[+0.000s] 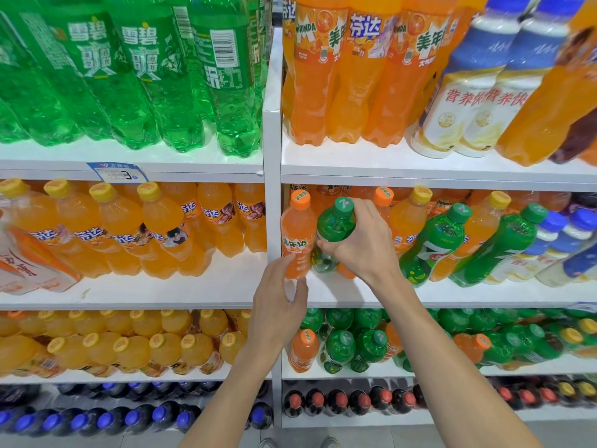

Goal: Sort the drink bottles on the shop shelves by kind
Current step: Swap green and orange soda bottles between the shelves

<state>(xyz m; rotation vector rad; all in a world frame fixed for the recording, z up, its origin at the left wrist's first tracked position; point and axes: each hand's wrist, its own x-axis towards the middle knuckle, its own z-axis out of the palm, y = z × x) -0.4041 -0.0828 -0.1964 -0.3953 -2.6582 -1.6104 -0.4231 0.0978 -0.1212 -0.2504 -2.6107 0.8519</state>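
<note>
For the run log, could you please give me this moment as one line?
right hand: grips green bottle on middle right shelf | left hand: open by orange bottle base | status: kinds mixed there

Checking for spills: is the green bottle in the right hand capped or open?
Capped. A green cap sits on the green bottle, which the right hand grips below the neck.

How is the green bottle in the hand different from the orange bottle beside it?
The green bottle has a green cap; the orange bottle has an orange cap. The right hand grips the green bottle; the orange bottle stands ungripped, with the open left hand close by. Both are capped plastic drink bottles.
</note>
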